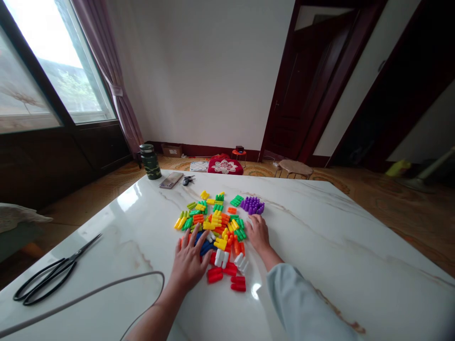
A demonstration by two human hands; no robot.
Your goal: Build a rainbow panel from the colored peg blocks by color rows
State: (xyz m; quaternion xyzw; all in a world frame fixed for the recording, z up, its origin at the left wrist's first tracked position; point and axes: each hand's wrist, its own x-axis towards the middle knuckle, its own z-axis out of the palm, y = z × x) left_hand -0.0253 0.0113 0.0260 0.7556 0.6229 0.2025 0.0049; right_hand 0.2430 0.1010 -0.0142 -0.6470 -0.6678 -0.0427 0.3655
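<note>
Several plastic toy building blocks lie in a loose pile on the white marble-patterned table (351,227). My left hand (189,260) is spread over the near left side of the pile, its fingers resting on or just over the blue blocks (206,247). At the pile's right side, my right hand (259,233) has its fingers loosely bent, their tips at the near edge of a group of purple blocks (253,205); nothing shows in its grasp. Between the hands are yellow blocks (220,243), white blocks (222,258) and orange blocks. Red blocks (238,283) lie nearest me, green blocks (237,201) farther off.
Black-handled scissors (53,277) lie at the left, near a grey cable (106,285). A camouflage flask (150,162), a phone (171,180) and keys (188,180) are by the far left edge. Beyond the table stand a round stool (293,166) and a red cushion (224,166).
</note>
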